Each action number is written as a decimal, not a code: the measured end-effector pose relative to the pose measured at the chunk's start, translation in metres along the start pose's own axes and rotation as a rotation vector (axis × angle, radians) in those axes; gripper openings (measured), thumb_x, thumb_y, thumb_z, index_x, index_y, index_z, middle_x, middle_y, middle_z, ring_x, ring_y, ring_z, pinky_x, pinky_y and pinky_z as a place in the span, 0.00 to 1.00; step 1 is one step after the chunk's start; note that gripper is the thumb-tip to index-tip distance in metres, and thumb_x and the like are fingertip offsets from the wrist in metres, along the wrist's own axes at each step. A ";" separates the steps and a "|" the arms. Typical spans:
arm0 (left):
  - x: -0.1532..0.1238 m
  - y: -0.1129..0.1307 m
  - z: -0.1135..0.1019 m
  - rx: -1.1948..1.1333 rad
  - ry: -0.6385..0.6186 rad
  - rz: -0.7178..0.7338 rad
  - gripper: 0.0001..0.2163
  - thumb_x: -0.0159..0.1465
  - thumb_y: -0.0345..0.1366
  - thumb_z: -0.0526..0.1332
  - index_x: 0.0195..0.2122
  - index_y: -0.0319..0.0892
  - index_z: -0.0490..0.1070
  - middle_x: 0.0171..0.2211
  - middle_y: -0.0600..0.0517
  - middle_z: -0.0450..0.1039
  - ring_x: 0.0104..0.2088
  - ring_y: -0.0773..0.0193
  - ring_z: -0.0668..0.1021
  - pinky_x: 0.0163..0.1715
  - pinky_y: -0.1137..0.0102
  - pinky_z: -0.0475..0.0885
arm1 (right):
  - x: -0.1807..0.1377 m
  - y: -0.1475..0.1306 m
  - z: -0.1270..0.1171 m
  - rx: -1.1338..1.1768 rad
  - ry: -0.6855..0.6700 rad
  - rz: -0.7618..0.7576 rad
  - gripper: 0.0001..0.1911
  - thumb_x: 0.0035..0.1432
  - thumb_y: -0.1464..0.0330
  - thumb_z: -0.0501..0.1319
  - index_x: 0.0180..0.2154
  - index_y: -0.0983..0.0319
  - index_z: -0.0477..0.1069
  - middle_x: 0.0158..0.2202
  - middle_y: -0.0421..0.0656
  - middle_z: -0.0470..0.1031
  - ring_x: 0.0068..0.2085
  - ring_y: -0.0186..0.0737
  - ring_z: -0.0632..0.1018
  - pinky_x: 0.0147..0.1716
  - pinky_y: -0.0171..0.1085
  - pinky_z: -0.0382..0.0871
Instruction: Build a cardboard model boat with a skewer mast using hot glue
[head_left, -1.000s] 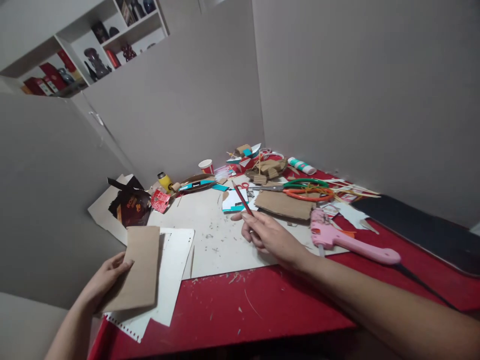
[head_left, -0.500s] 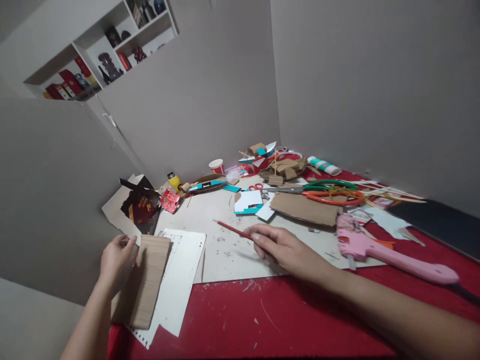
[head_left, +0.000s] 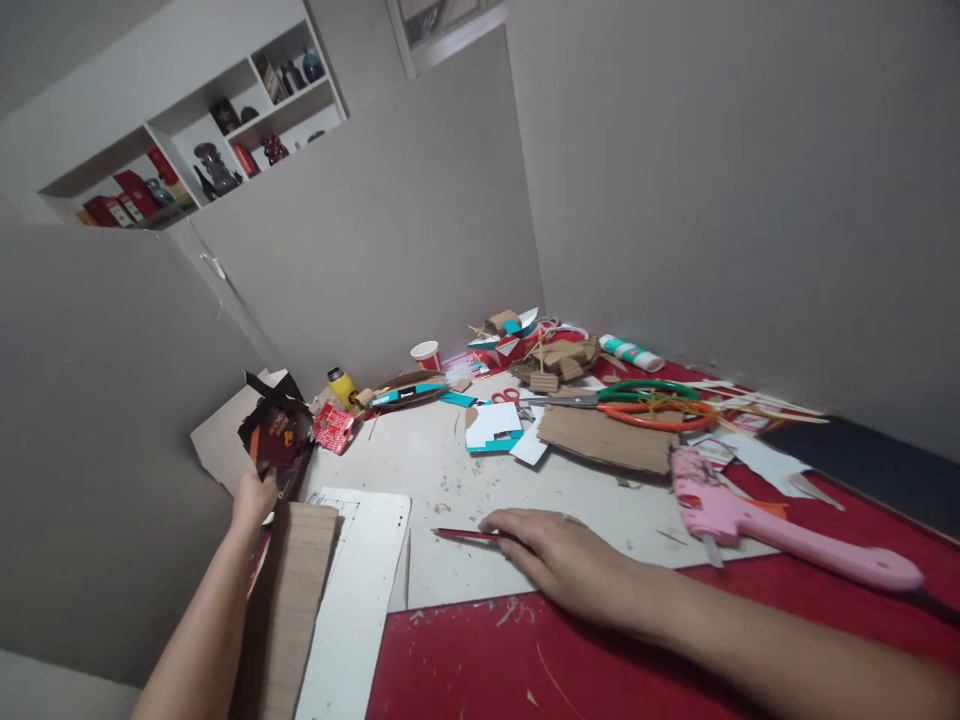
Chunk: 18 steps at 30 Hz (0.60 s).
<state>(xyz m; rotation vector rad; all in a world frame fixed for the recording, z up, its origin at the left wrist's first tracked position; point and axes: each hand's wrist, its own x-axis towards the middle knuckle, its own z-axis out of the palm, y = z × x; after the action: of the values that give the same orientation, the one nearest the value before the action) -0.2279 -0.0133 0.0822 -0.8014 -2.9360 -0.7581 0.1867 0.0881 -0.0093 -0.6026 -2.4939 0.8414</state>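
My right hand (head_left: pixel 551 555) rests low over the white board, its fingers closed round a red pencil (head_left: pixel 465 535) whose tip points left. At the left edge of the table, my left hand (head_left: pixel 253 498) is at the torn dark box (head_left: pixel 281 435). Its fingers are bent together by a thin dark and orange piece (head_left: pixel 256 448); what they grip is too small to make out. Just below that hand lies a strip of corrugated cardboard (head_left: pixel 296 600), on top of a white sheet with drawn lines (head_left: pixel 360 590).
A pink glue gun (head_left: pixel 780 530) lies at the right. Scissors with green and orange handles (head_left: pixel 645 400) rest on cardboard (head_left: pixel 607 437). Farther back are a paper cup (head_left: pixel 426 355), a yellow bottle (head_left: pixel 342 387) and a striped roll (head_left: pixel 632 352). Scraps dot the white board (head_left: pixel 435 480).
My left hand has moved off the cardboard strip, forward to the dark box. My right hand has lowered the pencil onto the board. The view has tilted up a little.
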 end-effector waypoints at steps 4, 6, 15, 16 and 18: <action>0.001 0.006 -0.009 0.022 0.010 -0.002 0.16 0.64 0.40 0.61 0.52 0.40 0.68 0.50 0.47 0.71 0.46 0.55 0.76 0.43 0.57 0.74 | 0.000 0.002 0.003 -0.027 0.031 -0.031 0.18 0.62 0.74 0.51 0.50 0.65 0.73 0.48 0.53 0.77 0.48 0.50 0.78 0.49 0.48 0.71; 0.000 0.010 -0.015 0.039 0.024 0.001 0.16 0.65 0.40 0.60 0.52 0.40 0.68 0.50 0.47 0.71 0.45 0.55 0.77 0.43 0.57 0.74 | 0.001 0.003 0.005 -0.050 0.026 -0.032 0.18 0.61 0.75 0.51 0.49 0.66 0.73 0.48 0.53 0.77 0.48 0.50 0.78 0.50 0.47 0.71; -0.024 0.031 -0.053 0.194 0.175 0.112 0.15 0.65 0.40 0.60 0.51 0.40 0.68 0.49 0.46 0.72 0.44 0.57 0.77 0.42 0.58 0.75 | 0.001 0.002 0.007 -0.123 -0.019 -0.032 0.15 0.62 0.74 0.53 0.47 0.66 0.73 0.45 0.52 0.76 0.46 0.50 0.77 0.48 0.47 0.70; -0.029 0.033 -0.057 0.214 0.202 0.134 0.15 0.65 0.40 0.60 0.50 0.40 0.69 0.48 0.47 0.72 0.43 0.57 0.77 0.41 0.59 0.75 | 0.001 0.002 0.006 -0.126 -0.021 -0.039 0.14 0.62 0.73 0.54 0.47 0.66 0.73 0.45 0.53 0.76 0.47 0.50 0.76 0.48 0.47 0.70; -0.041 0.037 -0.062 0.253 0.262 0.186 0.13 0.65 0.42 0.59 0.47 0.39 0.70 0.43 0.48 0.74 0.40 0.59 0.78 0.39 0.61 0.74 | 0.001 0.002 0.005 -0.110 -0.022 -0.050 0.14 0.61 0.71 0.55 0.46 0.67 0.74 0.44 0.54 0.76 0.47 0.53 0.75 0.48 0.49 0.69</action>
<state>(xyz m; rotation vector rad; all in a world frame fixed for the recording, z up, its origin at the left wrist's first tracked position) -0.1819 -0.0337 0.1485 -0.8622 -2.6100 -0.4300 0.1836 0.0874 -0.0141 -0.5678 -2.5772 0.6998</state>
